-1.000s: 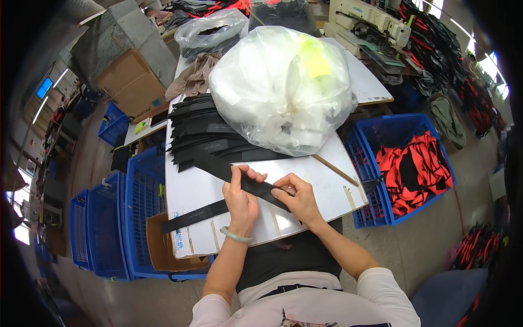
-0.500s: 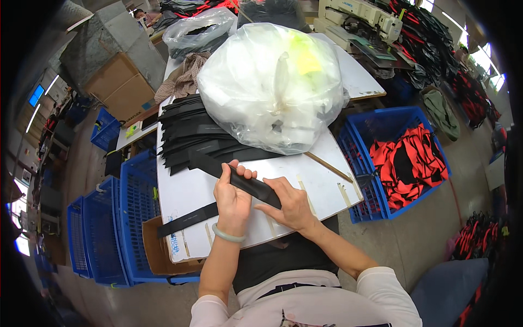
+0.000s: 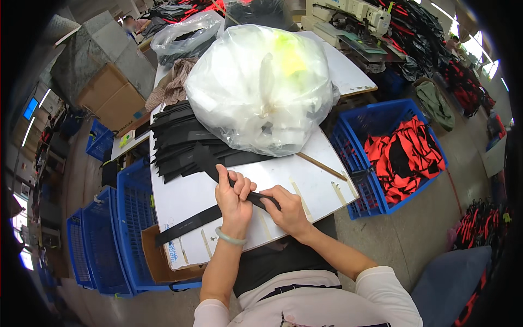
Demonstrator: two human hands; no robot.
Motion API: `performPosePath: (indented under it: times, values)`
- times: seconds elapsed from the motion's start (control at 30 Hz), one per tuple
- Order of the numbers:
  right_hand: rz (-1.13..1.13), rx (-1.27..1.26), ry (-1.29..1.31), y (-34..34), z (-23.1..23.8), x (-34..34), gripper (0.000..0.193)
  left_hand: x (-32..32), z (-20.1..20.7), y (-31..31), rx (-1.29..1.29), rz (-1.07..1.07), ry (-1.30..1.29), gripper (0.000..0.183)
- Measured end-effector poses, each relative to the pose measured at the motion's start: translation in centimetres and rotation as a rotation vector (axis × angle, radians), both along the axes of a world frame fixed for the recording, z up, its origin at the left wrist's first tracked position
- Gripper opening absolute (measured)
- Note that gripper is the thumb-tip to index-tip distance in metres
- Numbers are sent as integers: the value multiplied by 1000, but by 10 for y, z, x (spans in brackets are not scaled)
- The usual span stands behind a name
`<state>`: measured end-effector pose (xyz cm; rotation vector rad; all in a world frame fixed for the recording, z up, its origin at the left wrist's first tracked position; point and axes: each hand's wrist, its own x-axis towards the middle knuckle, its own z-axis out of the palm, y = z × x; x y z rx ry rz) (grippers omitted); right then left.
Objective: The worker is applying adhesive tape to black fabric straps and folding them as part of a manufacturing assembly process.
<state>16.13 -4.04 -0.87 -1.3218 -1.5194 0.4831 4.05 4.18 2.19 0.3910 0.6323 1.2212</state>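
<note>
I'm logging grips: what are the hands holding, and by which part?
A black strip: the left hand around its middle, the right hand near its lower end.

The strip (image 3: 207, 162) mid-view looks like smooth, matt black cloth; the pile (image 3: 182, 133) at 10 o'clock has the same dull finish. The surface (image 3: 182, 201) is white, smooth and glossy. At 12 o'clock, the bag (image 3: 261, 92) is clear plastic, shiny and wrinkled. The stick (image 3: 321, 165) at 3 o'clock looks like wood; beyond it, the crate (image 3: 358, 191) is blue plastic. The box (image 3: 154, 253) at 8 o'clock is matt cardboard; the bangle (image 3: 231, 237) at 7 looks polished.
</note>
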Motion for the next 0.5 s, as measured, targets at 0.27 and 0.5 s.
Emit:
performPosePath:
  times: [0.27, 0.5]
  values:
    - [-77, 118, -96, 8, 9, 6, 43, 4, 9, 7, -114, -4, -217, 32]
    - [-57, -226, 375, 4, 10, 2, 25, 18, -5, -9, 84, -11, 93, 40]
